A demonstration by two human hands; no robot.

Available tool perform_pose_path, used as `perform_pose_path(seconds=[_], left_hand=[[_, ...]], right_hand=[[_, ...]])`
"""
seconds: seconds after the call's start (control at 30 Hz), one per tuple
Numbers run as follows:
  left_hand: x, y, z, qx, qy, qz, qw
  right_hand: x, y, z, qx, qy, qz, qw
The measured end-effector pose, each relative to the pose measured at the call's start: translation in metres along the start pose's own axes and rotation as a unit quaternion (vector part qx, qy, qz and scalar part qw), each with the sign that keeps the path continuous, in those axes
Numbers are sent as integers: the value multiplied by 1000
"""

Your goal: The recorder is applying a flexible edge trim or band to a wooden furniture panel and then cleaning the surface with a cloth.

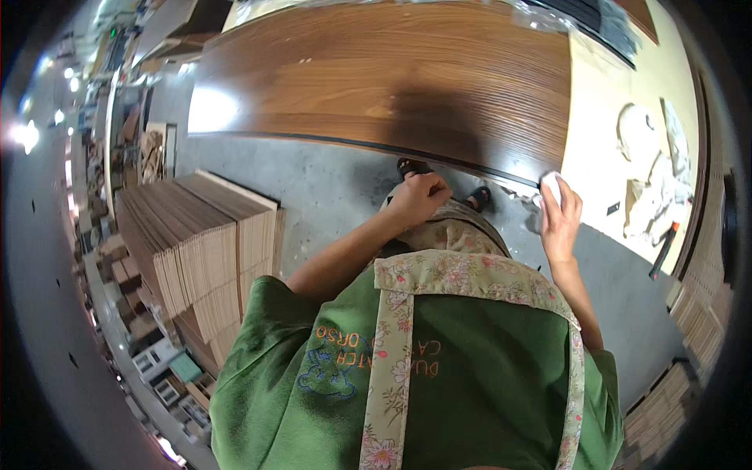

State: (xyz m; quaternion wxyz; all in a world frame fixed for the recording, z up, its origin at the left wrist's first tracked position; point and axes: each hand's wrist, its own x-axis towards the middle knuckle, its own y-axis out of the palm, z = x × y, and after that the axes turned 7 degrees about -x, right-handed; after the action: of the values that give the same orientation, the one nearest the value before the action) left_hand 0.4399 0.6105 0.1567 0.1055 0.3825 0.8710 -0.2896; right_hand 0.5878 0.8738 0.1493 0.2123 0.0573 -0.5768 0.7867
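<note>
A long brown wood-grain panel [337, 78] lies flat in front of me, with a dark strip along its near edge. My right hand [561, 223] is at the panel's near right corner. Its fingers press a small white cloth or wad [551, 185] against that corner. My left hand [421, 197] hangs just short of the panel's near edge, over my lap, with its fingers curled closed. Whatever those fingers may hold is hidden.
Tall stacks of brown boards [200, 235] stand on the floor at my left. On the pale surface to the right are crumpled cloth or wrapping [650, 180] and a red-and-black handled tool [666, 247]. Plastic-wrapped dark strips [583, 16] lie at the far right.
</note>
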Motion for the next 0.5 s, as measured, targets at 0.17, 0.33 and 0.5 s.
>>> perform_pose_path(seconds=[0.17, 0.33, 0.5], left_hand=[[-31, -37, 30, -65, -64, -100, 991], [-56, -66, 91, -164, -83, -151, 971], [-72, -125, 137, -345, -114, -187, 913]], right_hand=[[2, -26, 16, -3, -25, 153, 988], [17, 1, 63, 0, -49, 74, 996], [24, 76, 134, -39, -131, 56, 989]])
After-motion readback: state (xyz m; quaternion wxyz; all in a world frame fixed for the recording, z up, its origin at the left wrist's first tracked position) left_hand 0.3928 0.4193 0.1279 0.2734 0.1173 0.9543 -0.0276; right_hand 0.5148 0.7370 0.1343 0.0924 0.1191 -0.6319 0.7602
